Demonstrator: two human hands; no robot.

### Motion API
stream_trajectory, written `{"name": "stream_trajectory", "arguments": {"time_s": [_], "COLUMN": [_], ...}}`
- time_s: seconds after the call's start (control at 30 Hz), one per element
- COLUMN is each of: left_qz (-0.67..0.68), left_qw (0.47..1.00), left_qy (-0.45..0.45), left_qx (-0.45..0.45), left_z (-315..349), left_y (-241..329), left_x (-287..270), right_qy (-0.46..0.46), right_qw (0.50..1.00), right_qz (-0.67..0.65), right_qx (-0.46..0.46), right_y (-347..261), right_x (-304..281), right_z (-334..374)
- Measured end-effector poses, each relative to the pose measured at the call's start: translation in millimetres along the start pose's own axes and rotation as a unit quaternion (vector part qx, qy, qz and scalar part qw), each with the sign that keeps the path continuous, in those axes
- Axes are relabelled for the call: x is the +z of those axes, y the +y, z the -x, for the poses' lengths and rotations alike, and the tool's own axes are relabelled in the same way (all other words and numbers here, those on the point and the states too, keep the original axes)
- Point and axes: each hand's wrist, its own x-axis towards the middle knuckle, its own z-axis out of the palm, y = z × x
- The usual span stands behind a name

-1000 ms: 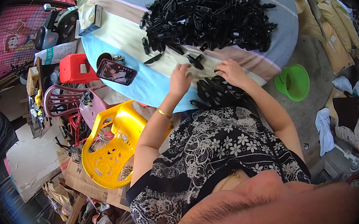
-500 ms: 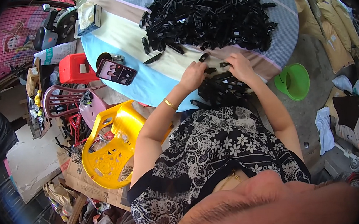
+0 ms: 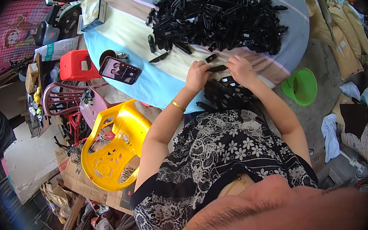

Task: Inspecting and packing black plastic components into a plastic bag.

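Both my hands meet above my lap at the table's near edge. A short black plastic piece point(image 3: 218, 68) spans the gap between them. My left hand point(image 3: 197, 76) pinches its left end, and my right hand point(image 3: 241, 70) closes on its right end. Just beyond, a small black piece point(image 3: 210, 58) lies on the cloth. Under my hands, several similar black pieces point(image 3: 226, 93) rest in a heap against my lap. A large pile of black plastic pieces point(image 3: 214, 17) covers the far part of the table. Their exact kind is too small to tell.
On the striped tablecloth point(image 3: 145, 90) a phone point(image 3: 119, 70) leans against a metal cup point(image 3: 107, 55); a tissue box point(image 3: 94, 15) stands farther back. Left are a red stool point(image 3: 73, 66) and a yellow chair point(image 3: 115, 149). A green bucket point(image 3: 300, 87) stands right, near brown sacks point(image 3: 345, 48).
Two black pieces, held apart in my hands before, now appear as one length between them. My hands have drawn slightly closer together. The view has shifted a little.
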Motion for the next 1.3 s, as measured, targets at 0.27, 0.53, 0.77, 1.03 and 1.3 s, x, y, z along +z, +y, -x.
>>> {"name": "stream_trajectory", "arguments": {"time_s": [0.27, 0.53, 0.77, 1.03, 1.3], "left_qz": [0.008, -0.178, -0.177, -0.050, -0.058], "left_qw": [1.000, 0.979, 0.980, 0.987, 0.996], "left_qy": [0.011, 0.082, 0.092, 0.136, 0.068], "left_qx": [-0.003, -0.049, 0.024, -0.063, -0.017], "left_z": [-2.3, -28.3, -5.5, 25.2, -8.3], "left_y": [4.0, -24.8, -35.9, -1.6, -7.7], "left_x": [4.1, -41.2, -33.4, -17.1, -3.4], "right_qy": [0.016, 0.030, 0.013, -0.027, -0.062], "right_qw": [0.997, 0.999, 0.999, 0.967, 0.946], "right_qz": [-0.025, -0.035, -0.019, -0.148, -0.237], "right_qx": [-0.065, -0.026, -0.038, 0.207, 0.210], "right_y": [-7.2, -3.2, -7.1, 4.7, -2.3], "right_x": [8.5, 14.2, 21.3, 14.9, -9.5], "right_z": [-21.0, -48.4, -28.1, -10.7, -20.7]}}
